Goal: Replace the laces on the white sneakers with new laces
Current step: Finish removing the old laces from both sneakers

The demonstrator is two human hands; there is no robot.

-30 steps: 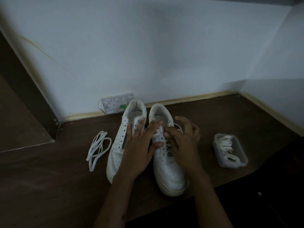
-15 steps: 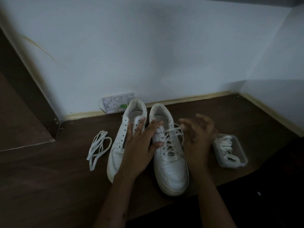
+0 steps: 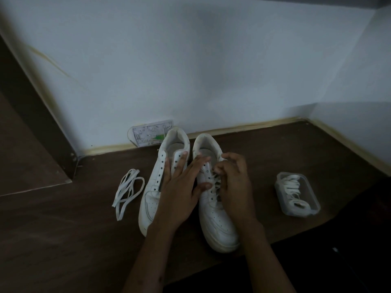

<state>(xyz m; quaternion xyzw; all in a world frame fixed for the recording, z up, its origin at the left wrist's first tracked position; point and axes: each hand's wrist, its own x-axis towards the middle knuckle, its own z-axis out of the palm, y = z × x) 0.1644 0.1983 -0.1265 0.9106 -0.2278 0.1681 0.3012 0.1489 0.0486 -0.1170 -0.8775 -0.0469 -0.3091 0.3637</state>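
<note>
Right hand (image 3: 234,187) is back over the laced right white leather sneaker (image 3: 220,225); half a second ago it was out toward the clear plastic box of white laces (image 3: 297,194). Fingers now curled, pinching the shoe's white lace (image 3: 214,182). Left hand (image 3: 179,191) unchanged: spread flat, fingers open, across both shoes. Pinch point is dim and partly covered. Unlaced left white sneaker (image 3: 152,199) sits beside it, heels toward the dark wooden table's (image 3: 63,240) back edge. Loose white lace (image 3: 127,191) lies left.
</note>
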